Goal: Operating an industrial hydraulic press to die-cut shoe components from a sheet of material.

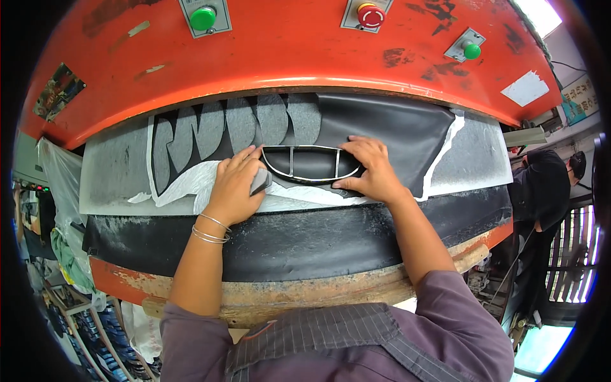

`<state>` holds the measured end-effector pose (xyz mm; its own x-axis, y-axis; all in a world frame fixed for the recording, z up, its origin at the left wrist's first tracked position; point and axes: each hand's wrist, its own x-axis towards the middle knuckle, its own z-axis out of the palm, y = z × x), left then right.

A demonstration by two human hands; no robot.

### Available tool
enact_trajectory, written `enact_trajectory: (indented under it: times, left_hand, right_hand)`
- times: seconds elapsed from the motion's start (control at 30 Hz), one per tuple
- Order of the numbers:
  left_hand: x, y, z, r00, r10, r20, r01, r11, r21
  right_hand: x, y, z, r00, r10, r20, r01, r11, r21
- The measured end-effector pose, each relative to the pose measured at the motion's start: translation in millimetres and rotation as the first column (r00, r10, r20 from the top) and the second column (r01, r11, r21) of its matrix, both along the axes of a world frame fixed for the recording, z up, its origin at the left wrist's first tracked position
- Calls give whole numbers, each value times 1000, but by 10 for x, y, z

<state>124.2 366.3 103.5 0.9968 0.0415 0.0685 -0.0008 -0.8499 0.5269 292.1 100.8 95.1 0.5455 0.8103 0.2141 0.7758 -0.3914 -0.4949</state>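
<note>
A half-moon steel cutting die (310, 179) with two crossbars lies on a sheet of black leather-like material (388, 137). My right hand (374, 167) grips the die's right end, thumb at the near side and fingers at the far side. At the die's left tip, the fingertips of my left hand (235, 184) rest against its edge. That hand also keeps a small dark cut piece (261, 181) tucked by the thumb; whether it is one layer or several I cannot tell. Left of the die, curved cut-outs (240, 124) in the sheet show the grey surface beneath.
The sheet lies on a pale grey cutting board (114, 172). An orange press head (280, 54) with green buttons (203, 18) and a red button (371, 15) overhangs the far side. A black strip (305, 239) and a worn wooden edge (286, 296) run nearest me. Another person (544, 184) is at the right.
</note>
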Motion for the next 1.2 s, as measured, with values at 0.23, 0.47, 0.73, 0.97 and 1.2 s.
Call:
enact_trajectory:
  times: [0.23,0.47,0.73,0.97,1.2]
  left_hand:
    - [-188,-5,7,999,-50,3,50,999,6]
    - [-234,11,8,999,-50,-7,50,998,26]
    - [-19,23,68,998,28,-57,-30,999,-37]
    - [-49,20,30,999,33,6,-33,999,-42]
    - [-125,-9,31,997,47,54,-47,999,8]
  right_hand:
    - [-232,-23,33,999,-7,44,10,998,-58]
    - [-245,-11,63,999,38,-33,-37,999,12]
    - [-121,127,60,991,-119,-54,119,993,-2]
    - [-129,119,-1,996,-82,-22,82,997,8]
    - [-201,115,66,996,-84,3,84,996,-7]
